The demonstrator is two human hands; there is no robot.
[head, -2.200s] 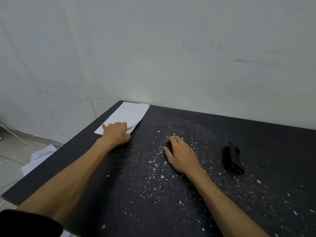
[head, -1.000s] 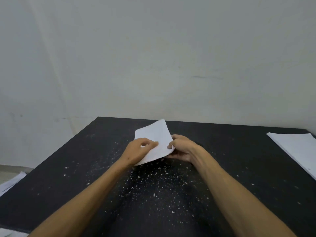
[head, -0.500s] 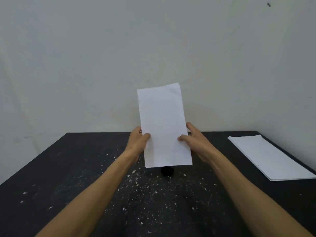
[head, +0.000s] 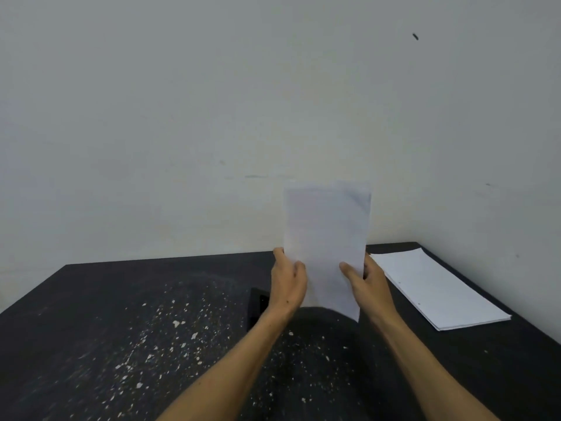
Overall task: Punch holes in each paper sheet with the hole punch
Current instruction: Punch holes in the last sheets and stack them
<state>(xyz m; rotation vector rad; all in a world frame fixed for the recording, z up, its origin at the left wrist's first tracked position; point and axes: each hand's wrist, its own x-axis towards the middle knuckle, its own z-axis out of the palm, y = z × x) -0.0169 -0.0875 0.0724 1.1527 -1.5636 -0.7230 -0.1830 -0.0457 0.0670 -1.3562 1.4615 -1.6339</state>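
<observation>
We are holding one paper sheet (head: 326,238) upright above the black table (head: 91,299), with the left hand (head: 287,284) pinching its left edge and the right hand (head: 365,287) pinching its right edge, thumbs lying on the side that faces us. The hole punch (head: 258,305) is lying on the table just to the left of our left wrist, partly hidden by it. A stack of white sheets (head: 437,290) is resting near the right edge, and white paper bits (head: 176,323) are lying scattered before us.
</observation>
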